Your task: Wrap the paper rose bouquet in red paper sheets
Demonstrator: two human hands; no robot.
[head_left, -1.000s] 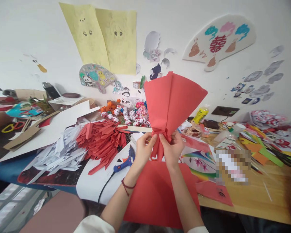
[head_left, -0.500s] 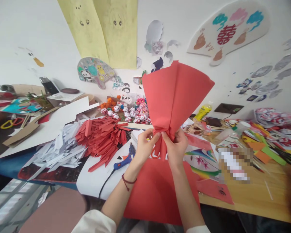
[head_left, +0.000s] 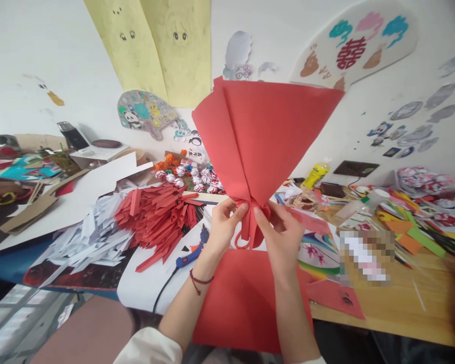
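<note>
A red paper bouquet wrapper (head_left: 269, 136) stands upright in front of me, flared wide at the top and gathered into a narrow waist. My left hand (head_left: 225, 222) pinches that waist from the left, thumb on the front. On the right side, my right hand (head_left: 282, 230) grips the same gathered part, its thumb also on the front. Below the hands hangs the short crumpled tail of the paper. An orange-red loop (head_left: 241, 240), perhaps a scissors handle, shows beside the tail. A flat red sheet (head_left: 246, 303) lies under my forearms.
Left of my hands are a blue glue gun (head_left: 189, 257), a pile of red paper strips (head_left: 155, 217) and white strips (head_left: 91, 227). Paper flowers (head_left: 200, 177) and a yellow bottle (head_left: 317, 174) stand behind. Another person's hand (head_left: 7, 192) is at the far left.
The wrapper has turned and widened, its front seam shifting left and its top edge spreading. My right hand has moved slightly right. At far left, another person's hand has reached the yellow-handled scissors.
</note>
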